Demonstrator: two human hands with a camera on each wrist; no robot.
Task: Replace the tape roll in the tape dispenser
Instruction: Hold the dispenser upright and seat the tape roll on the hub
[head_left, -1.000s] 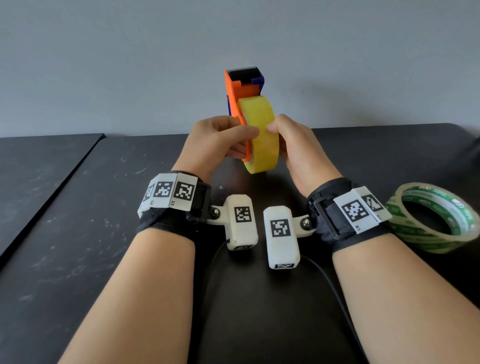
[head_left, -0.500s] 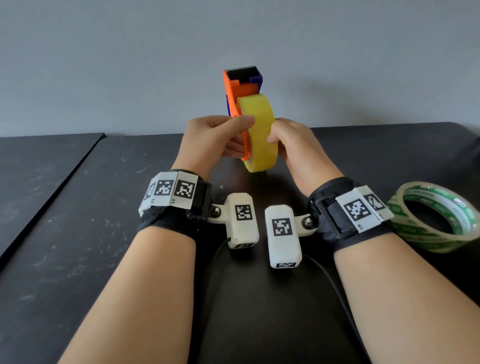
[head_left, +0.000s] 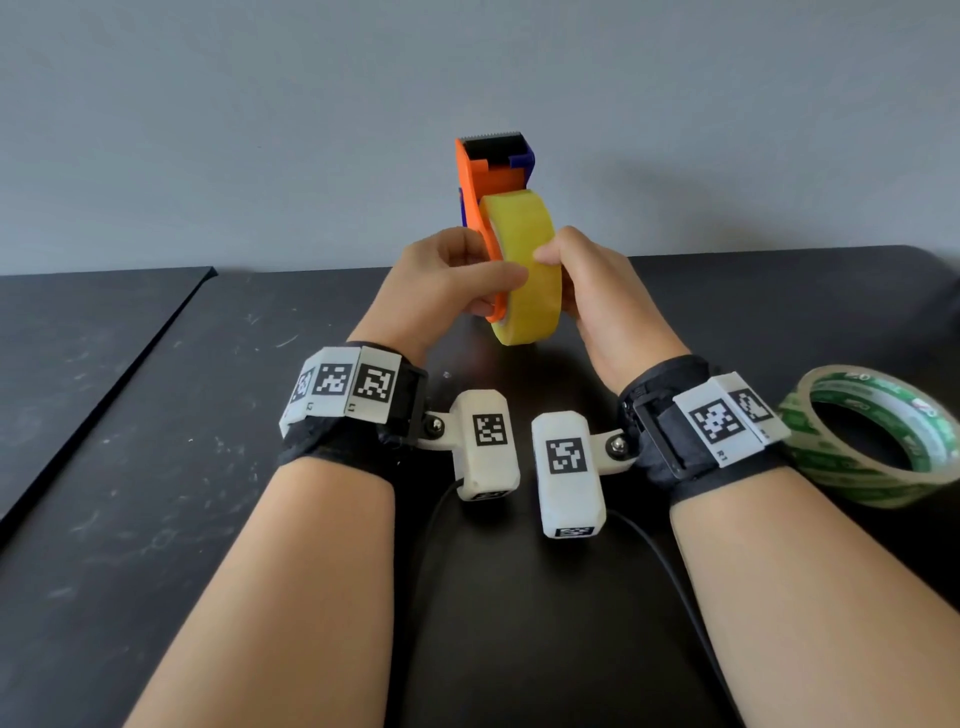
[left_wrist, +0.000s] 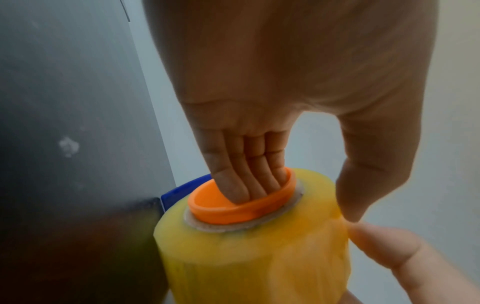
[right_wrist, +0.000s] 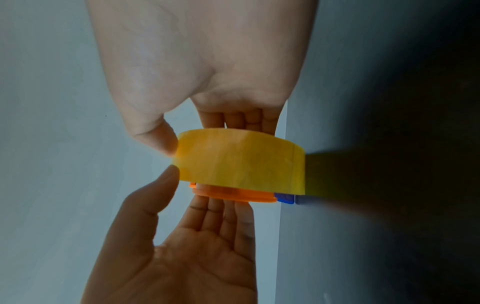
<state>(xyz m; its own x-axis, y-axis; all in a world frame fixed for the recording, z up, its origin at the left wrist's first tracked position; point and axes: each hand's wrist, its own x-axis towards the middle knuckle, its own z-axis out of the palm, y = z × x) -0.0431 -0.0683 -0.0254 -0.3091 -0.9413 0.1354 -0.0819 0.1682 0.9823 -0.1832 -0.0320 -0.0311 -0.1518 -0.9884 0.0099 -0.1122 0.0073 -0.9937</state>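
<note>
An orange and blue tape dispenser (head_left: 488, 171) is held upright above the black table (head_left: 156, 467), cutter end up, with a yellow tape roll (head_left: 540, 312) on its orange hub (left_wrist: 233, 214). My left hand (head_left: 447, 280) holds the dispenser from the left. Its fingers (left_wrist: 241, 174) reach into the hub and its thumb lies across the roll. My right hand (head_left: 597, 291) pinches the roll (right_wrist: 241, 162) from the right, thumb (right_wrist: 158, 139) on the rim, fingers behind it. A small gap shows between the roll and the orange side plate (right_wrist: 233, 195).
A second tape roll (head_left: 857, 483), clear with green print, lies flat on the table beside my right wrist. A separate black panel (head_left: 78, 322) adjoins the table at the left. Two thin cables (head_left: 431, 545) run under my forearms. A grey wall stands behind.
My left thumb has slid from the roll's upper rim down across its face. The right thumb has shifted slightly on the rim. The dispenser stays in place.
</note>
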